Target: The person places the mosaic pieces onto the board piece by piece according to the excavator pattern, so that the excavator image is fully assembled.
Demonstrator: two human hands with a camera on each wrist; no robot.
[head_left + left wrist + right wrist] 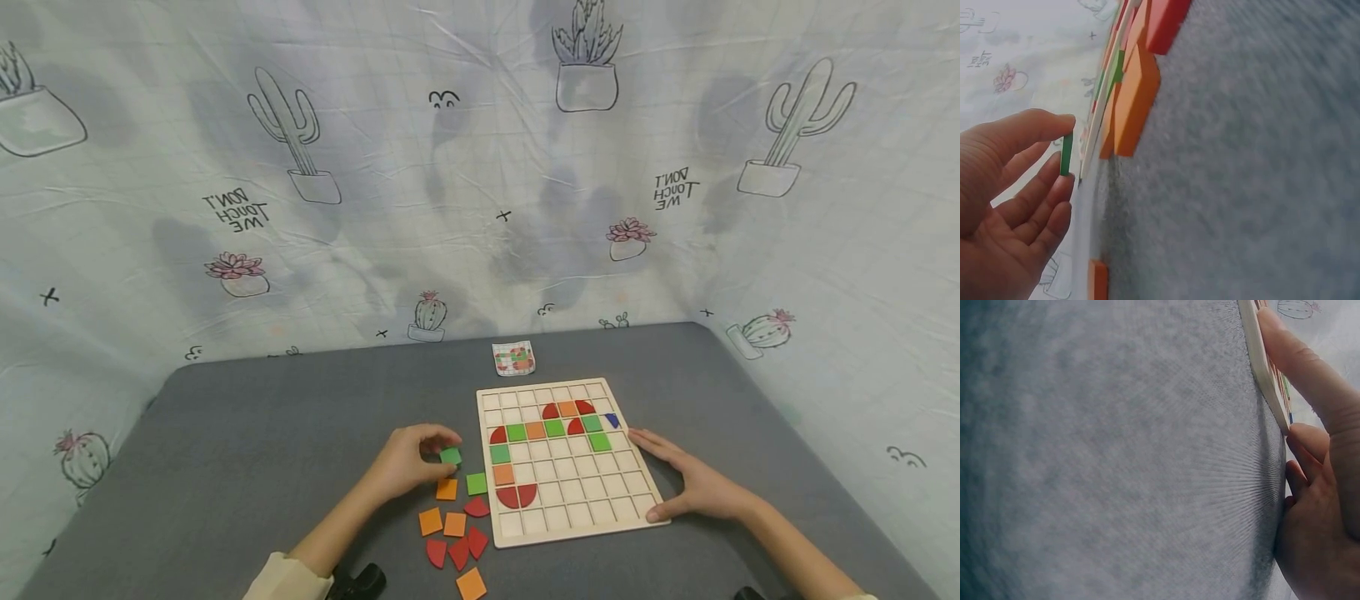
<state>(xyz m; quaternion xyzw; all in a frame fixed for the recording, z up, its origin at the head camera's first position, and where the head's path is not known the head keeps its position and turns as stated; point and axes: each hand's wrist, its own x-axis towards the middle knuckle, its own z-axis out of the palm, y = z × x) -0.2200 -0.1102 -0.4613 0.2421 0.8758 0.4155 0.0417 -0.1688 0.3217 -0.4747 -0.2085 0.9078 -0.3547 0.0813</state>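
Left of the wooden grid board point(555, 475), my left hand point(408, 462) pinches a green square tile point(451, 456) between thumb and fingers. In the left wrist view that tile point(1066, 154) is seen edge-on, raised off the table. My right hand point(701, 487) rests at the board's right side, its thumb on the near right corner and its fingers along the edge. Red, orange and green pieces lie in the board's cells, with a blue piece point(612, 420) near the right edge. Below my left hand lie an orange square point(446, 489) and another green square point(476, 483).
More loose orange squares point(431, 522) and red quarter-round pieces point(458, 552) lie along the board's left side. A small printed pattern card point(513, 358) lies beyond the board. The grey table point(300, 433) ends at a patterned cloth point(390, 208) hanging behind.
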